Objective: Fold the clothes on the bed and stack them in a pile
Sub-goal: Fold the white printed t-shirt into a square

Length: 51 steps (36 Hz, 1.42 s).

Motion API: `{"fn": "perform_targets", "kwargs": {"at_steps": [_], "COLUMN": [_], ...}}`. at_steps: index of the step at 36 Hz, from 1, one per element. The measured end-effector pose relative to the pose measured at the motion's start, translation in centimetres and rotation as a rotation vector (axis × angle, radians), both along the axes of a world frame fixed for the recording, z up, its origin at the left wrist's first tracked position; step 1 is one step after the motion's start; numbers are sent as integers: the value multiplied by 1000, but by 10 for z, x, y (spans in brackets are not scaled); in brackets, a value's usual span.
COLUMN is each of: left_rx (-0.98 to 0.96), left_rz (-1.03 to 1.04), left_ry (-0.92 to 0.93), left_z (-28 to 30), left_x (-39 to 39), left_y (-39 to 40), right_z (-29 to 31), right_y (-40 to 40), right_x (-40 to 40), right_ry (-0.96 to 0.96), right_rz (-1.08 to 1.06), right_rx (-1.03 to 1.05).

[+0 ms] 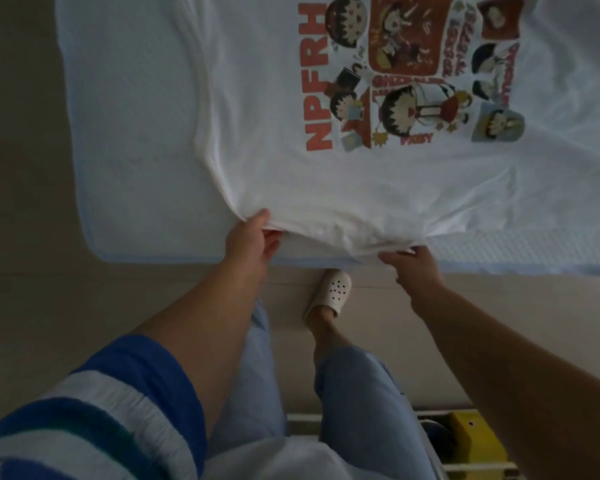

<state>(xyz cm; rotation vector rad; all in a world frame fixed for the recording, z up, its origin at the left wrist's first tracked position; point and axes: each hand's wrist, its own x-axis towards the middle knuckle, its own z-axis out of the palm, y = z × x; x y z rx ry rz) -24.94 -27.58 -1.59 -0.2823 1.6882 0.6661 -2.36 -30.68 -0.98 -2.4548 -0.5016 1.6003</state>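
A white T-shirt (pixel 361 181) with red letters and a cartoon print lies spread flat on the bed (pixel 129 133), print side up. Its near edge reaches the bed's front edge. My left hand (pixel 253 240) pinches the shirt's near left corner, thumb on top of the fabric. My right hand (pixel 413 268) grips the same near edge further right, where the cloth bunches into folds. The shirt's far part runs out of view at the top and right.
The bed's white quilted cover has a pale blue border (pixel 153 256) and ends just in front of my legs. My foot in a white perforated slipper (pixel 333 292) stands on the beige floor. A yellow object in a white rack (pixel 471 441) sits at the lower right.
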Motion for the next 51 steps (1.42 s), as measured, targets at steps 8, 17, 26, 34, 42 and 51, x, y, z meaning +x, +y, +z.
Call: {"fn": "perform_targets", "kwargs": {"at_steps": [8,17,26,34,42,51], "left_rx": [149,176,12,74,125,68], "left_rz": [133,183,65,26,54,6], "left_ry": [133,137,27,-52,82,68], "left_z": [8,16,0,-2,7,-11], "left_x": [-1,-16,-8,16,9,30], "left_y": [3,-1,-25,-62,-69,-81], "right_z": [1,13,6,-12,-6,-28], "right_y": [15,9,4,-6,-18,-40], "right_x": [9,21,19,23,26,16], "right_ry": [19,-115,91,227,278,285], "right_rz": [-97,-51,56,276,-74,219], "right_rx": [256,439,476,132,270,168]}}
